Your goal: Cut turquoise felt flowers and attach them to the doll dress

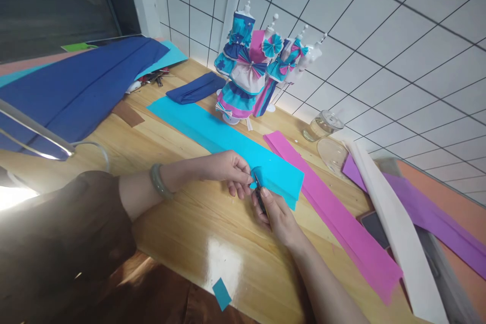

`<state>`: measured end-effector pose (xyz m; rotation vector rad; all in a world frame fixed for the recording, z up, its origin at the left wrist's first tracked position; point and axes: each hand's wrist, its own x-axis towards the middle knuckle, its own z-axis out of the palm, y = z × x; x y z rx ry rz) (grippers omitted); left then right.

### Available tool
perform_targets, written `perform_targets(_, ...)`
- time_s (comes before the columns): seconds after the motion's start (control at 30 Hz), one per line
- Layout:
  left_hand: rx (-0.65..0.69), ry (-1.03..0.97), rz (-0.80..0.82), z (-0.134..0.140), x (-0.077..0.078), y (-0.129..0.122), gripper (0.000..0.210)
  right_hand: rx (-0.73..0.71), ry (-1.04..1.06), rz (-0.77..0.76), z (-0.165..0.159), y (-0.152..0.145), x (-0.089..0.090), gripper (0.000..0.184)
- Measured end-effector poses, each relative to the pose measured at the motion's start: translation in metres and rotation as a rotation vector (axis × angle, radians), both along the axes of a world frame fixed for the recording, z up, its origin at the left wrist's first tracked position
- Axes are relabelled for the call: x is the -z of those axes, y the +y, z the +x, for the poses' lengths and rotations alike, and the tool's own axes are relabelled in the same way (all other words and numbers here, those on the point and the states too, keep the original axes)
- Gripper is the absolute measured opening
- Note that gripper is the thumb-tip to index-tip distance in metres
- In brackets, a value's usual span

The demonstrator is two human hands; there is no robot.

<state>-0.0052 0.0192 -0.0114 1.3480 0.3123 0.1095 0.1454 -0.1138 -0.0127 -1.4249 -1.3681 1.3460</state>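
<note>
My left hand [236, 173] pinches a small turquoise paper piece [253, 185] between thumb and forefinger, its other fingers loosely curled. My right hand [276, 215] is closed round a small pair of dark scissors [259, 191], whose blades point up and away from me, right at the piece. Whether the blades have paper between them I cannot tell. Both hands are over the near edge of a long turquoise crepe paper strip [212, 129] lying on the wooden table [182, 228]. A small teal paper rectangle [221, 294] is at the table's front edge.
Miniature dress forms in paper dresses [243, 71] stand by the tiled wall. To the right lie a pink strip [337, 223], a white strip [395, 228], a purple strip [433, 212] and a glass jar [322, 125]. Navy paper [87, 81] and a metal lamp arm [38, 129] are at left.
</note>
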Motion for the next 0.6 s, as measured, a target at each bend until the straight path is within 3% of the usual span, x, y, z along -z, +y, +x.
perform_targets(0.33, 0.038, 0.022, -0.090, -0.0008, 0.0014, 0.0037, 0.030, -0.001, -0.037, -0.009, -0.0002, -0.0010, 0.0009, 0.038)
perform_targets(0.6, -0.009, 0.023, -0.090, -0.0016, 0.0020, 0.0050, 0.031, -0.002, -0.070, 0.007, 0.0004, 0.0003, -0.0014, 0.039)
